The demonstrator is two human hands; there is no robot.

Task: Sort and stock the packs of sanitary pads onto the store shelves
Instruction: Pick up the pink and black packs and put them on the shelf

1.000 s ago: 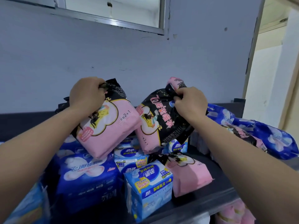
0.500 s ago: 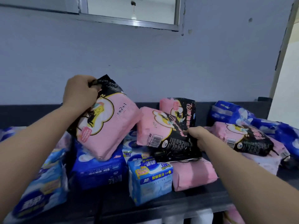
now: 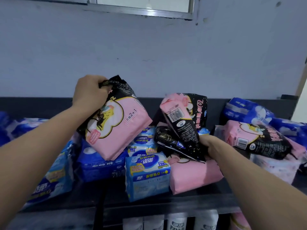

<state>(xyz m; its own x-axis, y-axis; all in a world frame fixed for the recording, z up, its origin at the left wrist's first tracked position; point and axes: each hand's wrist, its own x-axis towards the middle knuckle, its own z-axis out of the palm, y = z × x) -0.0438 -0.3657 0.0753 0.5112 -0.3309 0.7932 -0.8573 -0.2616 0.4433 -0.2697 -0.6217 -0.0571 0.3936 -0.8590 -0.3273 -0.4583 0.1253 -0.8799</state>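
My left hand (image 3: pixel 89 92) grips the black top of a pink-and-black pad pack (image 3: pixel 116 123) and holds it tilted above the dark top shelf (image 3: pixel 149 201). My right hand (image 3: pixel 208 144) grips the black lower end of a second pink-and-black pack (image 3: pixel 181 123), which stands on end against a third one (image 3: pixel 196 105) behind it. Another pink pack (image 3: pixel 194 175) lies flat under my right hand. A light blue pack (image 3: pixel 147 176) stands at the shelf front in the middle.
Dark blue packs (image 3: pixel 99 161) and light blue packs (image 3: pixel 53 176) fill the shelf's left side. At the right a pink-and-black pack (image 3: pixel 259 138) lies on white ones, with blue packs (image 3: pixel 245 112) behind. A grey wall rises behind the shelf. White packs (image 3: pixel 174 221) stand on the shelf below.
My right hand brought its pack down from the air onto the pile and shifted to grip its lower end, tipping it upright. The left hand's pack stayed raised. The view panned right.
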